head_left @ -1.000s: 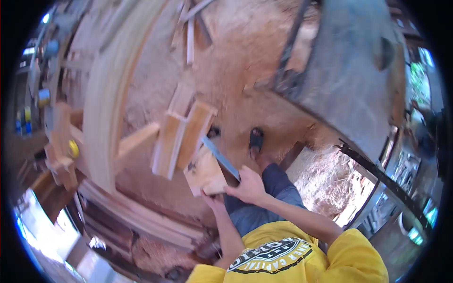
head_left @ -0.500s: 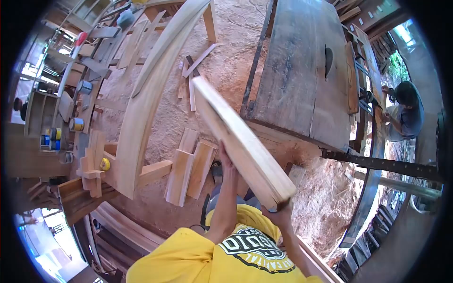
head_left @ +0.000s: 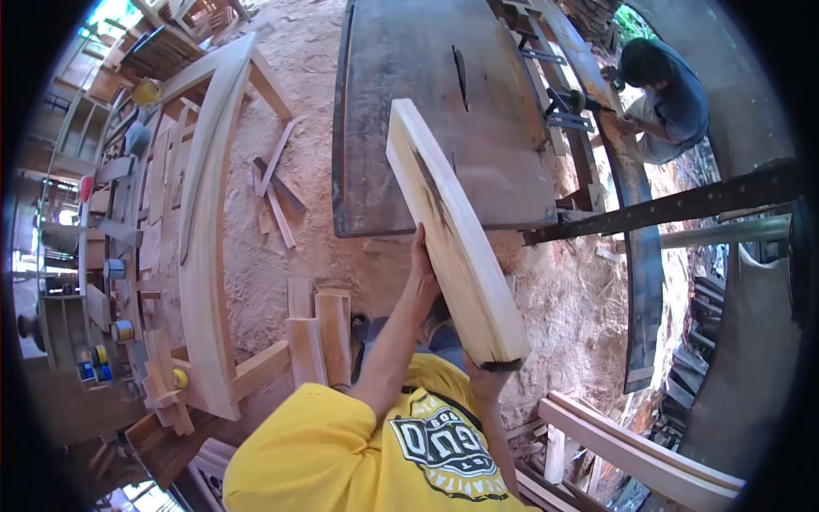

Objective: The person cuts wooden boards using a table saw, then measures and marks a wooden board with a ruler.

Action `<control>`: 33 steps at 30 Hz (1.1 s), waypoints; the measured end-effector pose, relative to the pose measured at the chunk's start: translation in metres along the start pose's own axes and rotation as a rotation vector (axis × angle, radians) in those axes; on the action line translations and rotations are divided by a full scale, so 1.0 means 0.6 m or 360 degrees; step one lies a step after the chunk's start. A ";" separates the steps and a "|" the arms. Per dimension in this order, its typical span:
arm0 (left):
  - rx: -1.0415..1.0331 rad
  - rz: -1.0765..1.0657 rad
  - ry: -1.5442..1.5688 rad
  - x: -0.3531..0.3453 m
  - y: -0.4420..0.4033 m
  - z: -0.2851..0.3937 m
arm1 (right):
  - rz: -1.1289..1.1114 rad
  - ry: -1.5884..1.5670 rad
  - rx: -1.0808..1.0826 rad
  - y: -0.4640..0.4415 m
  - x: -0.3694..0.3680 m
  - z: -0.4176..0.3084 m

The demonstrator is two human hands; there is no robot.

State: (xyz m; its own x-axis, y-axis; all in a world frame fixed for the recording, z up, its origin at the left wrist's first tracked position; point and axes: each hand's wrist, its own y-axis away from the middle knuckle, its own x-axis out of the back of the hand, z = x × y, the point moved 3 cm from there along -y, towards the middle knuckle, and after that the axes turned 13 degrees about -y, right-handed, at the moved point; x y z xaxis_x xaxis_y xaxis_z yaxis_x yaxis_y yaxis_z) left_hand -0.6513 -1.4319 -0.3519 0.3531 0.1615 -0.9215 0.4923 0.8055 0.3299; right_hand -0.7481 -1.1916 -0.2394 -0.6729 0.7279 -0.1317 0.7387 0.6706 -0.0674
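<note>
A thick pale wooden board (head_left: 454, 243) with a dark streak along its face slants up in front of me, its far end over the near part of the saw table. My left hand (head_left: 421, 263) is closed around the board's left edge about midway along. At the near end, my right hand (head_left: 485, 381) grips the board from below, its fingers mostly hidden behind the wood. Beyond the board lies the dark saw table (head_left: 392, 128), with a blade (head_left: 461, 77) standing up through its slot.
A long wooden frame (head_left: 205, 230) stands at left, with short boards (head_left: 333, 328) beside it. Loose offcuts (head_left: 275, 188) lie on the sawdust floor. A dark perforated beam (head_left: 682, 200) crosses at right, near another person (head_left: 670, 102) bending over a workpiece. Planks (head_left: 640, 444) lie lower right.
My view has turned to the right, so the saw table now sits ahead. The board has swung toward the table and stands steeper in view, still in both hands.
</note>
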 end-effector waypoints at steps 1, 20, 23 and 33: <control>0.0081 0.0242 -0.0242 -0.014 0.008 0.009 | -0.0214 0.0289 0.0070 -0.011 0.015 0.015; -0.0829 0.0591 -0.2314 -0.114 0.033 0.170 | -0.1039 0.0617 0.0203 -0.115 -0.195 0.229; -0.0649 0.0583 -0.2441 -0.124 0.043 0.184 | -0.1183 0.0621 -0.0312 -0.146 -0.157 0.156; -0.0693 0.0627 -0.2290 -0.097 0.147 0.144 | -0.1552 0.1244 0.0546 -0.365 -0.186 -0.019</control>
State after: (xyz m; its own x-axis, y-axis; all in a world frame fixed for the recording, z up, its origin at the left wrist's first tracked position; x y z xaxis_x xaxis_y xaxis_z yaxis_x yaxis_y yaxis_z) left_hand -0.5596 -1.4195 -0.2514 0.9645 -0.0634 0.2565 0.0175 0.9840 0.1776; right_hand -0.8351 -1.4184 -0.1984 -0.6945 -0.0698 0.7161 -0.1724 0.9824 -0.0715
